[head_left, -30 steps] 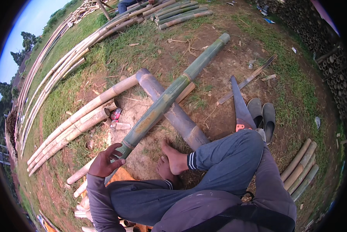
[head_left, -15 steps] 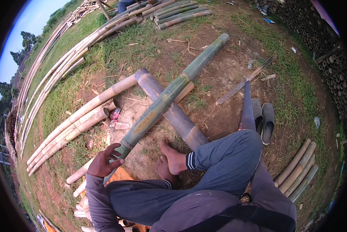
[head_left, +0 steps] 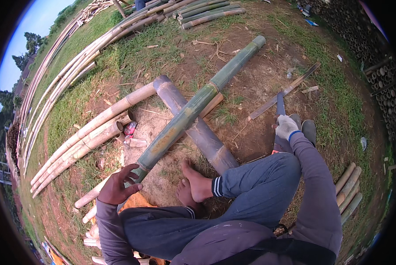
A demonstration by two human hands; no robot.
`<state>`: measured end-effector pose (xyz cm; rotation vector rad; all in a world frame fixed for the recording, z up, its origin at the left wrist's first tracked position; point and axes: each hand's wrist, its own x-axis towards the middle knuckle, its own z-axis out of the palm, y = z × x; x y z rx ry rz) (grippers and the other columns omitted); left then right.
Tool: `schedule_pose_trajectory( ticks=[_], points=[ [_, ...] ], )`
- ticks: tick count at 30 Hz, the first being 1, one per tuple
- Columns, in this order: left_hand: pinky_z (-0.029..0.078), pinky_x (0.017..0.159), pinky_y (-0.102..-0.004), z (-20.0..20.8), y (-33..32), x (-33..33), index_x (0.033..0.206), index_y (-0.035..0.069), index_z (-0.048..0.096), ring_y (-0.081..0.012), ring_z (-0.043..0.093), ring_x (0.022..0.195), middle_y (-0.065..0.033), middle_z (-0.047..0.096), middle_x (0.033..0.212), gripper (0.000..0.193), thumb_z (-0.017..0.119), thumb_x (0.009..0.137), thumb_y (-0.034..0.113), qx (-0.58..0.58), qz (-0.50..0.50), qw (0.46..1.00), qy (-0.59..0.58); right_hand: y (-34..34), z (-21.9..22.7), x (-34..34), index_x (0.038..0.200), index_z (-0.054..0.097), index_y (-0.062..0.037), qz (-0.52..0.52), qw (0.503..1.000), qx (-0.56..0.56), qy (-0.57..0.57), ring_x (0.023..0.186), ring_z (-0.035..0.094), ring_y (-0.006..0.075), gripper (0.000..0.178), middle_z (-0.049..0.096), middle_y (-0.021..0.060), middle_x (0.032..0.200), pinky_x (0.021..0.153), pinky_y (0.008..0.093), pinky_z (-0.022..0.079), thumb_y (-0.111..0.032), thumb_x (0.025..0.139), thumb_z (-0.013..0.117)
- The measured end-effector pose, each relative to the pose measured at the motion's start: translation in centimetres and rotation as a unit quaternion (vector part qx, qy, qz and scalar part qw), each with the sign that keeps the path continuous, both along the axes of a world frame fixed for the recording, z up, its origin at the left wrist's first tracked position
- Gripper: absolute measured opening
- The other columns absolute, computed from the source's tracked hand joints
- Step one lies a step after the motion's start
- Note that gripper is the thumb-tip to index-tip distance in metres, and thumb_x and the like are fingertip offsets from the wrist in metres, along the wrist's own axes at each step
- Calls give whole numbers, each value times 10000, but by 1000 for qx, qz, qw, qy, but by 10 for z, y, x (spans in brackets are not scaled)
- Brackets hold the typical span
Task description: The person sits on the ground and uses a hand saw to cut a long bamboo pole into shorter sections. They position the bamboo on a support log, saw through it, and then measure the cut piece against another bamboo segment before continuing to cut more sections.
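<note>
A long green bamboo pole point(head_left: 171, 129) slants across a thicker brownish bamboo piece point(head_left: 198, 132) on the ground. At the pole's near end, my bare left hand point(head_left: 118, 184) curls its fingers and thumb around it. Beside my raised right knee, my right hand point(head_left: 287, 126), in a whitish knit glove, is closed over the middle of a dark, tapering blade that looks like a hand saw point(head_left: 282, 143). A bit of orange shows at the saw's lower end; the knee hides the rest. My bare feet rest between the bamboo pieces.
Cut tan poles point(head_left: 92, 132) lie at the left, with several long ones behind. A split bamboo strip point(head_left: 286, 91) lies beyond the saw. Dark slip-on shoes point(head_left: 309, 131) are partly behind my right hand. Short pieces point(head_left: 349, 187) lie at the right, stacked bamboo point(head_left: 383, 81) farther off.
My gloved right hand has come into view and closed over the saw, which has shifted slightly left. My left hand stays on the green pole.
</note>
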<state>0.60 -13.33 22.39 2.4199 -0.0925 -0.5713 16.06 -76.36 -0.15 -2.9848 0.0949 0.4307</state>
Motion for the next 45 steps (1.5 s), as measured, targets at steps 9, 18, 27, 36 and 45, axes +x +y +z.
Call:
schedule_pose_trajectory(
  ticks=[9, 18, 27, 36, 45],
  points=[
    [604, 857, -422, 3, -14, 24, 1470, 75, 560, -305, 764, 973, -186, 774, 1101, 705, 893, 876, 259, 25, -21, 999, -3, 54, -13, 97, 1395, 649, -31, -6, 989, -24, 144, 1308, 652, 392, 525, 695, 217, 1382, 1092, 494, 527, -343, 973, 673],
    [607, 873, -429, 7, -31, 49, 1472, 98, 562, -309, 762, 992, -171, 779, 1126, 721, 897, 869, 309, 31, -42, 999, 12, 80, -43, 100, 1405, 633, 21, -53, 979, 29, 192, 1350, 619, 417, 584, 651, 286, 1416, 1132, 494, 499, -420, 1025, 597],
    [605, 881, -432, 8, -36, 55, 1464, 98, 564, -311, 761, 986, -167, 780, 1127, 722, 900, 863, 314, 33, -46, 998, 17, 78, -51, 96, 1360, 636, 43, -132, 985, 53, 101, 1295, 648, 430, 522, 684, 288, 1353, 1103, 495, 518, -315, 980, 644],
    [600, 889, -425, 3, -29, 52, 1484, 88, 548, -317, 763, 1010, -173, 779, 1117, 731, 896, 870, 281, 9, -40, 999, 20, 75, -84, 119, 1132, 693, -20, -275, 924, 227, -137, 1101, 713, 444, 264, 740, 278, 1154, 973, 482, 544, -162, 912, 651],
    [601, 868, -429, 3, -37, 47, 1470, 84, 562, -333, 769, 973, -189, 776, 1050, 706, 877, 892, 340, 24, -66, 997, 7, 130, 13, 117, 1515, 400, -83, -324, 579, 711, -233, 764, 703, 230, 606, 684, 156, 1093, 593, 367, 594, 4, 987, 685]
  ],
)
